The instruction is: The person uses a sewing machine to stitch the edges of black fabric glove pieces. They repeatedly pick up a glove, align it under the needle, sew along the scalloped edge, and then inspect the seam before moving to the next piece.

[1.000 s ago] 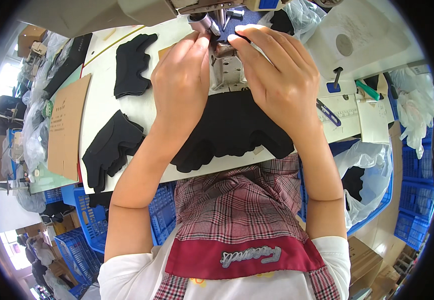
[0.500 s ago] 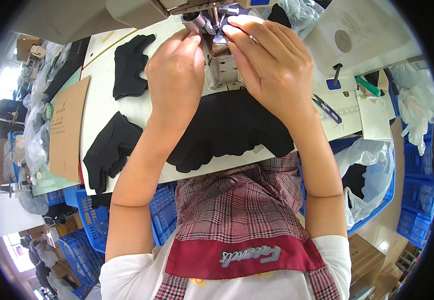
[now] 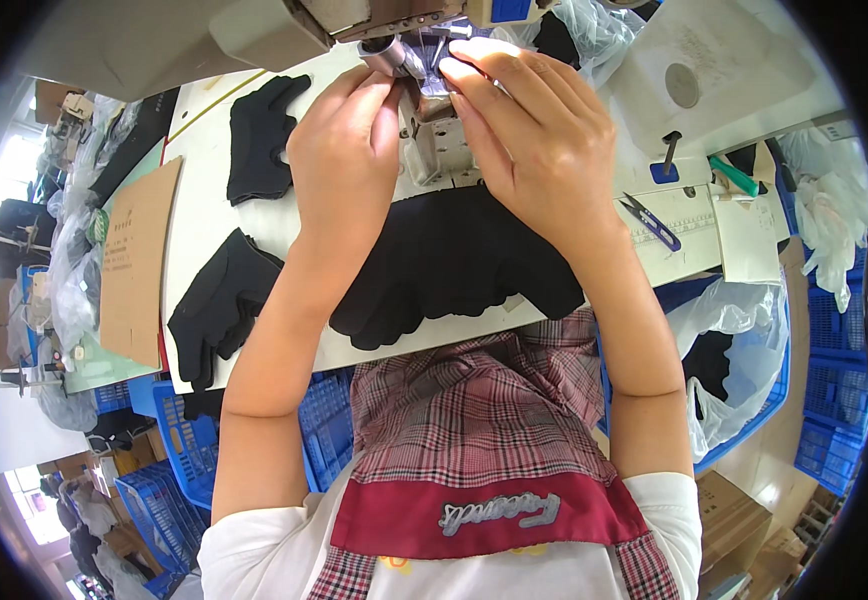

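- A bluish patch (image 3: 435, 82) sits at the sewing machine (image 3: 384, 22), between the two hands. It is small and shiny, with pale purple bits. It is too bright to tell if it is cloth.
- The left hand (image 3: 342, 150) is close by on the left. Its thumb and first finger are bent close together at the tips. I cannot tell if they pinch anything.
- The right hand (image 3: 552, 150) is on the other side. Its fingers are bent and point in at the patch, with the thumb lower down. I cannot tell what they touch.
- A big black cloth pile (image 3: 454, 250) lies on the tabletop (image 3: 194, 215), below the hands and between the arms. It looks soft and dull. Its top edge is smooth, and its bottom edge is wavy with round bumps.
- Two more black piles are on the left. The upper one (image 3: 257, 135) has bumpy bits down its right side. The lower one (image 3: 216, 300) has long bits like glove fingers.
- Thread snips (image 3: 654, 222) with a purple-blue handle lie by the right arm.
- A see-through plastic bag (image 3: 744, 325) with black cloth (image 3: 711, 365) in it sits on the right, in a blue basket (image 3: 776, 402).
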The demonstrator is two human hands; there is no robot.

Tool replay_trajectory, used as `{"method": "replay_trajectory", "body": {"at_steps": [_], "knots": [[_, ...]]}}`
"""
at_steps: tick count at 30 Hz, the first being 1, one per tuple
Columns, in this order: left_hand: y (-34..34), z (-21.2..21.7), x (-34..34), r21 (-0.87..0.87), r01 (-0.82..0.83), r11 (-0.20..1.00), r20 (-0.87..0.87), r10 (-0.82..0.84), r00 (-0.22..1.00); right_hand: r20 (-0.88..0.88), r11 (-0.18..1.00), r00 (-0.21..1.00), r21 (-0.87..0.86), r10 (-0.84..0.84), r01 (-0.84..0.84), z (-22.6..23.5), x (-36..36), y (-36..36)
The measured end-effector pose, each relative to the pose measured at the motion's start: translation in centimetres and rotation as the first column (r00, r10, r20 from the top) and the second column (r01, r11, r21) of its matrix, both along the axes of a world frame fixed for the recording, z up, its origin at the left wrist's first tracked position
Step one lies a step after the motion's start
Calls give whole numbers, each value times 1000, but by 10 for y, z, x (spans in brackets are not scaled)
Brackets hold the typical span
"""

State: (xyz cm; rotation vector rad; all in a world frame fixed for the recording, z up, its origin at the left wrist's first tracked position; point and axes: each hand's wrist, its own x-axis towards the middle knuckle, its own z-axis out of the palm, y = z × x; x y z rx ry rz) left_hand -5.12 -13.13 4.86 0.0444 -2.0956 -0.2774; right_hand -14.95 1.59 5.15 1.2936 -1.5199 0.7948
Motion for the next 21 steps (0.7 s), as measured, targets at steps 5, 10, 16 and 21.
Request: {"method": "replay_trajectory", "body": {"at_steps": [5,10,16,21], "knots": [[6,-3,16,224,148,963,-118,-124,985,96,999,995,2,33,-33,0,4,4],[-4,-4,37,641,26,767,280,-265,923,59,999,998,-8,32,-32,-1,1,4],[-21,3,0,999,37,-13,-39,-418,908,85,999,996,2,40,-41,-4,5,2],[-55,2,-43,962,273,17,-269,-128,955,241,999,970,47,-4,-7,-9,21,27]]}}
